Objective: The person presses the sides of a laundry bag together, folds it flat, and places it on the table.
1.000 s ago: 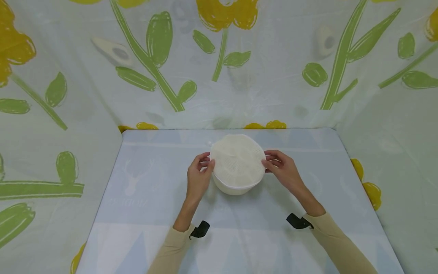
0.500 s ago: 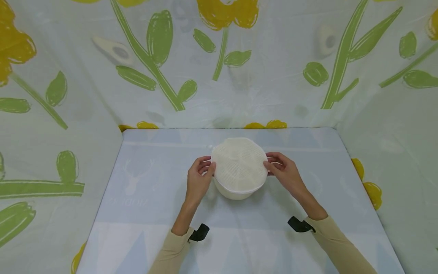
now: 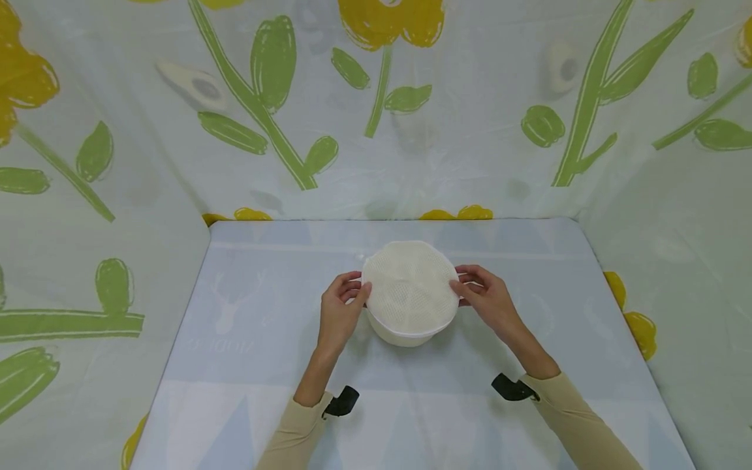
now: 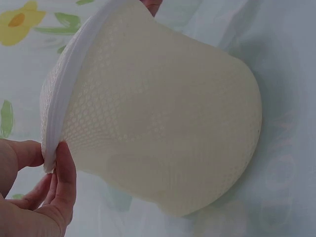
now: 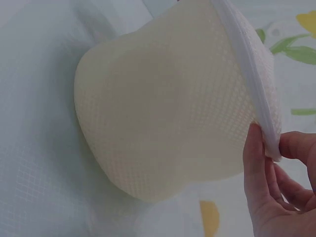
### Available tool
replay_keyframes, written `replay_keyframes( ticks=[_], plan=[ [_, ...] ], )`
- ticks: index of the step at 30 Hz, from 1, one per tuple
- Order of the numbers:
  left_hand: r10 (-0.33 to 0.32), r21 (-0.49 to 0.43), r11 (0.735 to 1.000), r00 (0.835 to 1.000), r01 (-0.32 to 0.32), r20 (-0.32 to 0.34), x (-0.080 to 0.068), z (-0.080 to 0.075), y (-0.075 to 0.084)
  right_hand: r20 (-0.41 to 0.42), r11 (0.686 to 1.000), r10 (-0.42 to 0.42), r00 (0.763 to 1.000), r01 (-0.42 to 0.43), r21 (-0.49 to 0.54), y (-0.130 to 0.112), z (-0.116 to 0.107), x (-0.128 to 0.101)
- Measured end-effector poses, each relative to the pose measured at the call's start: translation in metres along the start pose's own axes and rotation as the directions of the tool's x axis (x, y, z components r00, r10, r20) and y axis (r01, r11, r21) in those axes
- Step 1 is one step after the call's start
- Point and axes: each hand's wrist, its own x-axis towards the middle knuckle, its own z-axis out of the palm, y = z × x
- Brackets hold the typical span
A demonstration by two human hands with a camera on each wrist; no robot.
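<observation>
A cream mesh laundry bag [image 3: 410, 290], round with a flat top and a white zip band along its rim, stands in the middle of the table. My left hand [image 3: 343, 307] pinches the rim at its left side. On the opposite side my right hand [image 3: 484, 297] holds the rim in the same way. In the left wrist view, the thumb and fingers grip the zip band [image 4: 69, 79] from both faces. The right wrist view shows the bag's side wall [image 5: 148, 113] sagging softly below the band. The inside of the bag is hidden by its mesh top.
The pale blue and white table cover [image 3: 264, 346] reaches back to a curtain [image 3: 470, 130] printed with yellow flowers and green leaves, which also hangs on both sides. Black wrist cameras [image 3: 342, 401] sit at both sleeve cuffs.
Both hands have drawn the bag slightly toward me over the second. Its mesh top looks flatter and more taut now. The grip on both sides is unchanged.
</observation>
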Motion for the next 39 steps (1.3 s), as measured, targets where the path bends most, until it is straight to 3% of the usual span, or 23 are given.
replay_keyframes(
  ticks=[8, 21, 25, 32, 35, 39],
  plan=[
    [-0.005, 0.033, 0.999, 1.000, 0.005, -0.009, -0.001, 0.002, -0.001, 0.003, 0.999, 0.034, 0.999, -0.033, -0.009, 0.000, 0.002, 0.000],
    [-0.030, 0.078, 0.996, 0.999, 0.032, -0.029, 0.001, 0.004, -0.015, -0.007, 0.998, 0.067, 0.998, -0.068, -0.016, 0.012, 0.007, 0.003],
    [-0.040, 0.109, 0.993, 0.998, 0.044, -0.039, -0.003, 0.006, -0.005, -0.002, 0.998, 0.061, 0.998, -0.061, -0.012, 0.019, 0.008, 0.005],
    [0.013, 0.150, 0.989, 1.000, -0.010, -0.022, -0.013, 0.007, 0.009, 0.007, 0.999, 0.047, 0.999, -0.047, -0.022, 0.029, 0.009, 0.007],
    [-0.010, 0.152, 0.988, 1.000, 0.012, -0.015, -0.011, 0.007, 0.003, 0.004, 0.998, 0.054, 0.999, -0.054, -0.028, 0.032, 0.011, 0.007],
    [-0.037, 0.157, 0.987, 0.999, 0.039, -0.017, -0.003, 0.007, -0.021, 0.002, 0.998, 0.056, 0.998, -0.056, -0.037, 0.036, 0.011, 0.007]
  ],
)
